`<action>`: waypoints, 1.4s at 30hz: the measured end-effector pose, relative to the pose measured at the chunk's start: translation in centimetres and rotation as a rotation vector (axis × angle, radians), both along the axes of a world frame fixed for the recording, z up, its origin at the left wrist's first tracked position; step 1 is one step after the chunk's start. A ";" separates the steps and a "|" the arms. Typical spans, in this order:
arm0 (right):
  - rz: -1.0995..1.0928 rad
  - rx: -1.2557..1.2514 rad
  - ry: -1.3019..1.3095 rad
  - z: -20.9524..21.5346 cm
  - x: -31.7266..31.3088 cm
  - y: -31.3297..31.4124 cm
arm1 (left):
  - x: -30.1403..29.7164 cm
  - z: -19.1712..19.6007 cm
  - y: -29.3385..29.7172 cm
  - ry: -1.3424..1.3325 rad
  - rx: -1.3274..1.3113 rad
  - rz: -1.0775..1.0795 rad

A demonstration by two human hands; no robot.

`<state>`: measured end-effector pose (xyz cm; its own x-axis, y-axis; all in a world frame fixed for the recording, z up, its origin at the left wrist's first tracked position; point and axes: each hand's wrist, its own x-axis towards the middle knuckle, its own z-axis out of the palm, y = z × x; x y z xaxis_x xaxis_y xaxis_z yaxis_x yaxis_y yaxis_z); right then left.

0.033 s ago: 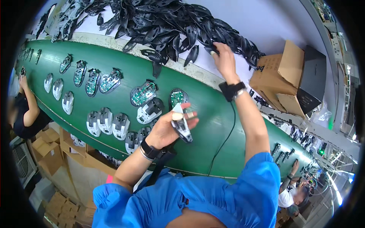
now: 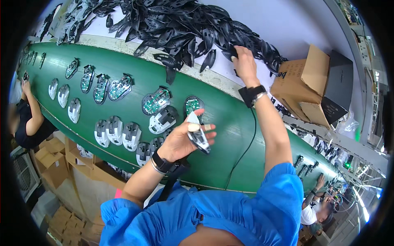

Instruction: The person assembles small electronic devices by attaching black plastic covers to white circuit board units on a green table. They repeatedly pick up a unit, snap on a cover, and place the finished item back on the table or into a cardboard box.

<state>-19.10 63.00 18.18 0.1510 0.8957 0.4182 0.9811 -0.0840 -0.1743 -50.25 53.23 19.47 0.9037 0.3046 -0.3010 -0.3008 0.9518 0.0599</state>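
My left hand holds a white and black computer mouse shell over the green belt, its fingers and thumb closed round it. My right hand reaches to the edge of a heap of curved black plastic pieces behind the belt. Its bent fingers and thumb close on a black piece, partly hidden by the hand. Just beyond my left hand lies an opened mouse base with a green circuit board. Beside it sit another board-bearing base and a white and black mouse shell.
Several mouse bases and shells stand in rows along the green belt. A black cable crosses it from my right wrist. An open cardboard box stands at the right. Co-workers' arms show at both belt ends.
Both hands shift very slightly to the right within the picture. The mouse shell stays in my left hand, and my right hand stays at the heap.
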 end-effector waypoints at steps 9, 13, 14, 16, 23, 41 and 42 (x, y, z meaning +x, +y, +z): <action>0.034 -0.003 0.067 -0.7 1.5 -1.5 | -1.6 -1.9 -1.2 0.220 -0.017 0.074; -0.016 0.127 0.818 1.6 -2.9 -5.1 | -0.9 -1.1 0.0 0.244 0.163 0.186; 0.035 0.143 1.065 1.6 -3.5 -6.1 | -0.6 -0.5 0.3 0.329 0.260 0.233; -0.051 0.102 0.947 1.1 -3.9 -7.2 | 0.2 -0.4 0.9 0.402 0.318 0.294; 0.050 -0.066 1.325 8.3 -10.1 -12.0 | 1.1 0.2 1.6 0.484 0.322 0.378; 0.133 -0.178 0.915 10.6 -17.0 -14.2 | 1.1 0.8 0.5 0.440 0.729 0.468; 0.124 -0.180 0.886 10.6 -17.1 -14.2 | 1.0 0.8 0.4 0.435 0.727 0.475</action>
<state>-36.19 48.81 28.77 0.2482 0.9675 0.0476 0.4987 -0.0855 -0.8626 -49.24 53.68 20.31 0.4927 0.8527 -0.1737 -0.4567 0.4233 0.7825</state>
